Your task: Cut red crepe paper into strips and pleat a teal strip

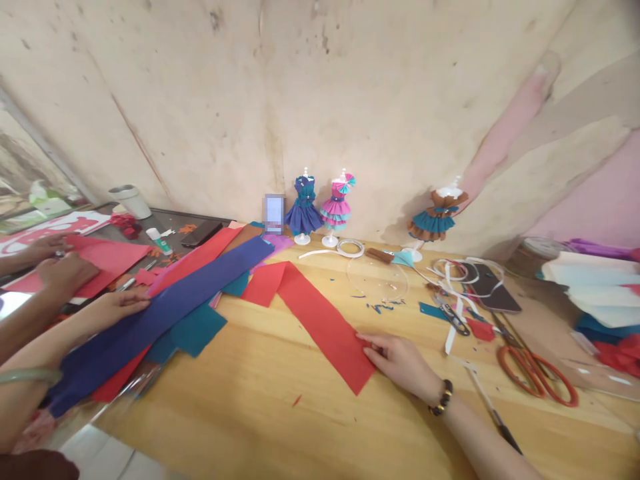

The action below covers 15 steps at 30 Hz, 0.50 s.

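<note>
My left hand, wearing a pale green bangle, has its fingers closed at the upper edge of a long dark blue crepe paper strip. That strip lies slanting over red, teal and other coloured sheets. My right hand, with a dark bead bracelet, holds the near end of a red crepe paper strip between thumb and fingers, low on the wooden table. This red strip is folded at its far end. Beneath the blue strip, a teal piece sticks out.
A co-worker's hands hold red paper at left. Small dress forms in paper dresses stand along the wall. Orange-handled scissors, a phone, white ribbon and a thin tool lie at right. A glue stick is at left.
</note>
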Available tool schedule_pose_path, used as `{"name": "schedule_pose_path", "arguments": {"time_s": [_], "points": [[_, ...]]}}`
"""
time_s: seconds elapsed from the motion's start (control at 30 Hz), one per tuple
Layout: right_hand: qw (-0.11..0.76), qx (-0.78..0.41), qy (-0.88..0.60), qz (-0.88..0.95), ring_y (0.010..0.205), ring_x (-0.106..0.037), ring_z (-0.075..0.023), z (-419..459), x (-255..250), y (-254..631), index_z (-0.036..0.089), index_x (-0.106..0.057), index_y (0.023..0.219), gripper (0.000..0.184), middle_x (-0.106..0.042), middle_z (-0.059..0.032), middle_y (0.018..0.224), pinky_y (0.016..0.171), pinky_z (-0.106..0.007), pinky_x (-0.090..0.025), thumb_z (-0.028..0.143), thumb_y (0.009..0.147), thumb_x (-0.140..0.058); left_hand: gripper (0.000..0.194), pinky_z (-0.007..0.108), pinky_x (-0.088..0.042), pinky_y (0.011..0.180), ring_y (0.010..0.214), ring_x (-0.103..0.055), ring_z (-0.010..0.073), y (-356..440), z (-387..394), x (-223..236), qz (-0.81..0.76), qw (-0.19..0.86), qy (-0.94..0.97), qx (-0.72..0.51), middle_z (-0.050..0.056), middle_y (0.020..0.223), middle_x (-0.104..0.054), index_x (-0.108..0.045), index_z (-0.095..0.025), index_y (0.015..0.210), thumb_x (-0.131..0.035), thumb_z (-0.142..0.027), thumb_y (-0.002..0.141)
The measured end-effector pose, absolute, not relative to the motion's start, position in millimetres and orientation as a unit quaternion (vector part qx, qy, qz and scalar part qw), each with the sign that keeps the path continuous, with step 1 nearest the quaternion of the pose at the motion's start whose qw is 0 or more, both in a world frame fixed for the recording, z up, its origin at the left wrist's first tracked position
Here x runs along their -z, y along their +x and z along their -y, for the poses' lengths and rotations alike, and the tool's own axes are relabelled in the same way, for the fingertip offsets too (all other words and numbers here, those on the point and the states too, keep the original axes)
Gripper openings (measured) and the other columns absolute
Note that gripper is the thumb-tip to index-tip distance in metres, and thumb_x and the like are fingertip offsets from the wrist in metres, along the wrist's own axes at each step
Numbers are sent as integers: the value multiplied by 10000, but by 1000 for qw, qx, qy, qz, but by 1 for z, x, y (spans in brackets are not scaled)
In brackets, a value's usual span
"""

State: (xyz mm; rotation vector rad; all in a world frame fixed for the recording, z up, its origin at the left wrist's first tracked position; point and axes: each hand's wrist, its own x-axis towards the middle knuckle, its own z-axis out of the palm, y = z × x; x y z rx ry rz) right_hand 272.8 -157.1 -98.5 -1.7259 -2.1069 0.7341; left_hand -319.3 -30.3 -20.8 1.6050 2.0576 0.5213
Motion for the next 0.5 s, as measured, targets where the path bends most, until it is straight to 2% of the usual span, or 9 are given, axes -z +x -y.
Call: {"name": "schedule_pose_path", "arguments": {"time_s": [0.23, 0.5], "points": [[148, -261, -611, 732, 645, -622, -199, 157, 97, 274, 235, -673, 1205, 438, -711, -22, 742, 614, -304, -454, 391, 879, -426, 509, 299, -512, 808, 858, -684, 256, -339, 19, 36, -751, 203, 600, -186, -11, 817, -754, -688, -229, 852, -655, -544, 454], [157, -290, -604, 726, 720, -644, -205, 156, 98, 276, 243, -676, 1199, 435, -743, -29, 898, 670, -315, -479, 381, 867, -432, 458, 274, -499, 758, 832, -688, 250, -324, 24, 33, -750, 119, 644, -87, 29, 854, -753, -678, -187, 934, -507, -480, 627]]}}
